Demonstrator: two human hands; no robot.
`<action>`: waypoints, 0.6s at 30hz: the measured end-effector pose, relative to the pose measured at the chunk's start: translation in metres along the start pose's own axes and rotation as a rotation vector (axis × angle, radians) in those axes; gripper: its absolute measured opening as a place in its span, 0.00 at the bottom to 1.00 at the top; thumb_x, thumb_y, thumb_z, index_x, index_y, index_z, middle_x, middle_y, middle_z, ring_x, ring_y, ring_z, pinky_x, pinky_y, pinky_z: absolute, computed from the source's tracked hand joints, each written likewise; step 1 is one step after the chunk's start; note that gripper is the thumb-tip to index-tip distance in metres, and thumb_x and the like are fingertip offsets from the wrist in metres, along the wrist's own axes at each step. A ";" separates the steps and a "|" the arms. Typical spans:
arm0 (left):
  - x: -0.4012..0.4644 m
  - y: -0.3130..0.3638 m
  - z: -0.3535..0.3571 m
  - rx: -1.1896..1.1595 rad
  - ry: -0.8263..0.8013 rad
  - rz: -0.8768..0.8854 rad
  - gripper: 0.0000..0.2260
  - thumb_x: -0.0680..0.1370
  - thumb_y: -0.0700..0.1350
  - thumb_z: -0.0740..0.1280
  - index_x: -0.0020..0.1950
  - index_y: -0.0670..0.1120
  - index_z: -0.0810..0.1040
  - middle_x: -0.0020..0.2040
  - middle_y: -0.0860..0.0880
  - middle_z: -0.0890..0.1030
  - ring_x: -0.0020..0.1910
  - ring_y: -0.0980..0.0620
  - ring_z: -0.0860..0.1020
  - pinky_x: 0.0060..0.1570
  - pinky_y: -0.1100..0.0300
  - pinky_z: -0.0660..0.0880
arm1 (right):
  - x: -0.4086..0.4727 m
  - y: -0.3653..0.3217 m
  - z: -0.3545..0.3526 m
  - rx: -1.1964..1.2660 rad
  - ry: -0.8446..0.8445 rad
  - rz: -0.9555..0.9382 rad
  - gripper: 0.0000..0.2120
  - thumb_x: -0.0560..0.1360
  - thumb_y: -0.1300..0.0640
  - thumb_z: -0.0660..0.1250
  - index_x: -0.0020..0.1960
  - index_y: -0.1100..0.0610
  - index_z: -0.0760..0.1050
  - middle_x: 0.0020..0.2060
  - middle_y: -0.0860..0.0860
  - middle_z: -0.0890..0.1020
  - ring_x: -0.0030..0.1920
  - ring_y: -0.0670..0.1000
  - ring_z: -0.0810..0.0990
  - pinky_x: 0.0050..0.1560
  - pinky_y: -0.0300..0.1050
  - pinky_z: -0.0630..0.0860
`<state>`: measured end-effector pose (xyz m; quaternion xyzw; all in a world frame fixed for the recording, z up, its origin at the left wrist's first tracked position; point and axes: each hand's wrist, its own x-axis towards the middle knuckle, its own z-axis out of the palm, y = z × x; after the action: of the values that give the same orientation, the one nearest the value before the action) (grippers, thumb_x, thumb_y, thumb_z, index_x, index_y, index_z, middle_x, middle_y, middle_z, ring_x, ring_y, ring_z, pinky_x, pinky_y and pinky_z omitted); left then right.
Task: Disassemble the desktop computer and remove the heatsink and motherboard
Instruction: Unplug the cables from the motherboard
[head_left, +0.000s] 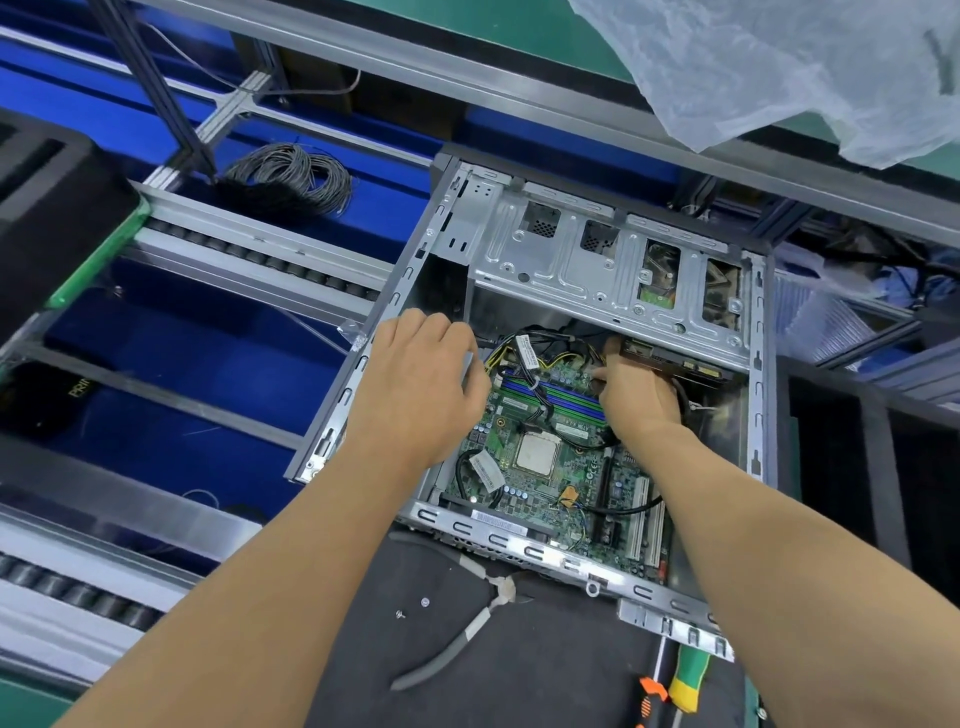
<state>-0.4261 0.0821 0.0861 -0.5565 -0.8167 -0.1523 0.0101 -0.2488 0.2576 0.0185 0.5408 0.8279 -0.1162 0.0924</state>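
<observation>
Motherboard (540, 467) (heatsink gone, CPU (537, 451) bare) looks rigid, fragile; lift by edges. Right hand (636, 397), at 1 o'clock, pinches a connector; left hand (421, 384), at 10, fingers curled, grip unclear.

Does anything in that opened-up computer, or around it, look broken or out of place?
Nothing looks broken. The processor sits bare on the motherboard with no heatsink over it, which fits a teardown. Two loose screws and taped-handle pliers lie on the dark mat in front of the case.

Roller conveyor (249, 254) over blue floor (171, 358).
</observation>
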 end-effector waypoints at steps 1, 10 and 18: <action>0.001 0.000 0.000 -0.002 0.004 -0.004 0.11 0.77 0.51 0.57 0.47 0.48 0.76 0.44 0.51 0.75 0.48 0.49 0.69 0.54 0.54 0.65 | 0.000 0.000 0.001 -0.035 0.026 -0.032 0.25 0.76 0.67 0.59 0.71 0.57 0.62 0.54 0.56 0.82 0.48 0.58 0.82 0.38 0.45 0.73; 0.001 0.003 0.002 0.000 0.028 -0.006 0.10 0.77 0.50 0.57 0.45 0.47 0.74 0.42 0.50 0.74 0.46 0.48 0.69 0.52 0.53 0.65 | 0.008 0.001 0.000 0.007 -0.033 0.033 0.19 0.78 0.65 0.58 0.67 0.56 0.68 0.58 0.51 0.81 0.52 0.55 0.81 0.41 0.43 0.73; 0.000 0.005 0.002 -0.002 0.017 -0.007 0.15 0.76 0.52 0.51 0.45 0.47 0.74 0.42 0.51 0.74 0.45 0.48 0.69 0.52 0.53 0.67 | 0.010 0.000 0.003 -0.018 -0.070 0.023 0.19 0.80 0.62 0.56 0.70 0.54 0.68 0.60 0.52 0.80 0.45 0.56 0.80 0.34 0.42 0.69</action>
<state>-0.4214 0.0842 0.0858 -0.5524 -0.8183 -0.1582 0.0160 -0.2522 0.2656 0.0131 0.5451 0.8189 -0.1266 0.1272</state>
